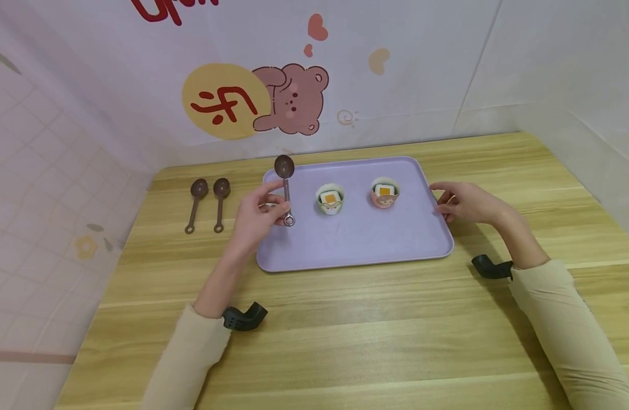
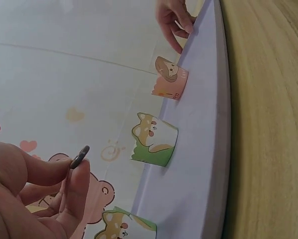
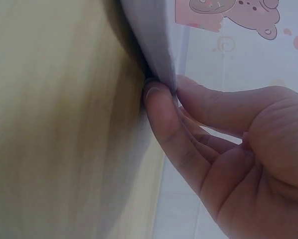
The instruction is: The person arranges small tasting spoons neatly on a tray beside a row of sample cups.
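My left hand [image 1: 255, 216] pinches the handle of a dark brown measuring spoon [image 1: 284, 166], bowl pointing away, above the left part of a lilac tray [image 1: 355, 242]. At the tray's right rim, my right hand [image 1: 468, 203] grips the edge between thumb and fingers; the right wrist view shows a finger beneath it. On the tray stand a green paper cup [image 1: 330, 202] and a pink paper cup [image 1: 384, 196], each with a white and yellow-orange piece inside. A third cup, green with a dog print [image 2: 126, 226], shows in the left wrist view; my left hand mostly hides it from the head view.
Two more brown measuring spoons [image 1: 196, 205] [image 1: 220, 204] lie side by side on the wooden table [image 1: 345, 330], left of the tray. A printed cloth [image 1: 412, 97] with a bear and hearts hangs behind the table. Black wrist mounts [image 1: 245, 317] sit at both sleeves.
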`<state>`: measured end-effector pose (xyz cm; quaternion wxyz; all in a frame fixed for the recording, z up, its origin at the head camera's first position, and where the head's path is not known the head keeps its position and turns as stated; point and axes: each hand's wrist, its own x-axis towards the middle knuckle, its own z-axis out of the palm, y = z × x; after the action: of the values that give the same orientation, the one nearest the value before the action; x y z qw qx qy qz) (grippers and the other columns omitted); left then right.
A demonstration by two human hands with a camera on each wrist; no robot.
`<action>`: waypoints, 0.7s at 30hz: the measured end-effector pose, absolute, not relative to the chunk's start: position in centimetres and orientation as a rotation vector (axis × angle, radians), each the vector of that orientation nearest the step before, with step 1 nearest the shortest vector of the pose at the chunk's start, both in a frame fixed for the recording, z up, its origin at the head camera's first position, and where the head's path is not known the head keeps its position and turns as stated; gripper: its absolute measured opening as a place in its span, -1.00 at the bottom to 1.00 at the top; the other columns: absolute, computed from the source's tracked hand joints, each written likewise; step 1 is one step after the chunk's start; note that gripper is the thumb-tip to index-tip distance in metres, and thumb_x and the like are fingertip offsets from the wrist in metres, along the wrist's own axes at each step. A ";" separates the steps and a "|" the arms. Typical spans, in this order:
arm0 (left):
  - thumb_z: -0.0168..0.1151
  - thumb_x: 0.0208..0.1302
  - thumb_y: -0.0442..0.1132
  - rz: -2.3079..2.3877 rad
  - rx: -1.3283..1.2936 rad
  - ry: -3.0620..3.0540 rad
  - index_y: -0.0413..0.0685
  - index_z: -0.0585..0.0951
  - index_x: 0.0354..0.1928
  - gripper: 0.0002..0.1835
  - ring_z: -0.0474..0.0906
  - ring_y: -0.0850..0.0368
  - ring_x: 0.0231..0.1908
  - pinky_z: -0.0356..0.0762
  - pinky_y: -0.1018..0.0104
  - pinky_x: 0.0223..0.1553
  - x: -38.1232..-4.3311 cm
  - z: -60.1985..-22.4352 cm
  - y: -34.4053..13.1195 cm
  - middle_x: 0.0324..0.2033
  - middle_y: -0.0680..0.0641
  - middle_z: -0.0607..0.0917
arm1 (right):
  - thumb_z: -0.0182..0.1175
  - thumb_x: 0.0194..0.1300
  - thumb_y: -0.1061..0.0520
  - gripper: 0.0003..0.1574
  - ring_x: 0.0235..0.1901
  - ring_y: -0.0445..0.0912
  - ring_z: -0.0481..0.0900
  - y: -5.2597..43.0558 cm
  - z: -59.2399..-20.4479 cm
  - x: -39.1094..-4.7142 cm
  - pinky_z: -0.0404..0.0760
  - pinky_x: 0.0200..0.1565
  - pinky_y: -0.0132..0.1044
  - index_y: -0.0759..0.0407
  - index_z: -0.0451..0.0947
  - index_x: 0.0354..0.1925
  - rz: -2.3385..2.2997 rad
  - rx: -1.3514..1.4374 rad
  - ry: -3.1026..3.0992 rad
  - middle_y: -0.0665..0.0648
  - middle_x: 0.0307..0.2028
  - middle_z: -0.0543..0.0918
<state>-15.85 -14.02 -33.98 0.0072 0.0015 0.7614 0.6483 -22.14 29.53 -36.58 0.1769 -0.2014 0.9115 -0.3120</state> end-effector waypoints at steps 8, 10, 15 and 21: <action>0.29 0.33 -0.47 1.993 -0.047 2.373 -0.16 0.52 0.34 -0.47 0.58 0.22 -0.45 0.70 0.37 -0.37 -15.9 -34.3 -13.2 -0.20 -0.19 0.61 | 0.19 0.40 0.40 -0.34 -0.39 0.03 0.69 29.4 -36.5 -22.0 0.71 -0.34 -0.23 0.58 0.21 0.36 -0.872 -0.568 2.591 0.35 -0.23 0.67; 0.29 0.33 -0.48 1.991 -0.057 2.373 -0.16 0.52 0.34 -0.47 0.59 0.21 -0.45 0.69 0.38 -0.38 -15.9 -34.4 -13.0 -0.21 -0.18 0.62 | 0.19 0.40 0.40 -0.33 -0.39 0.04 0.69 29.5 -36.5 -22.1 0.71 -0.34 -0.23 0.59 0.20 0.36 -0.870 -0.573 2.590 0.36 -0.23 0.67; 0.28 0.32 -0.50 2.011 -0.087 2.342 -0.20 0.51 0.33 -0.47 0.60 0.22 -0.48 0.68 0.40 -0.41 -16.1 -35.0 -12.7 -0.26 -0.15 0.60 | 0.20 0.40 0.38 -0.32 -0.40 0.04 0.69 29.5 -36.6 -22.2 0.70 -0.35 -0.22 0.61 0.19 0.36 -0.856 -0.579 2.598 0.36 -0.23 0.67; 0.29 0.31 -0.51 2.011 -0.111 2.342 -0.22 0.50 0.34 -0.46 0.60 0.24 -0.49 0.69 0.40 -0.41 -16.3 -35.4 -12.1 -0.26 -0.16 0.60 | 0.20 0.39 0.39 -0.32 -0.40 0.05 0.69 29.5 -36.5 -22.1 0.70 -0.36 -0.24 0.61 0.18 0.36 -0.870 -0.573 2.597 0.36 -0.23 0.66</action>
<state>-16.34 -12.08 -35.40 0.0264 -0.0359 0.7579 0.6508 -22.06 29.46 -36.54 0.1707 -0.2018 0.9145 -0.3062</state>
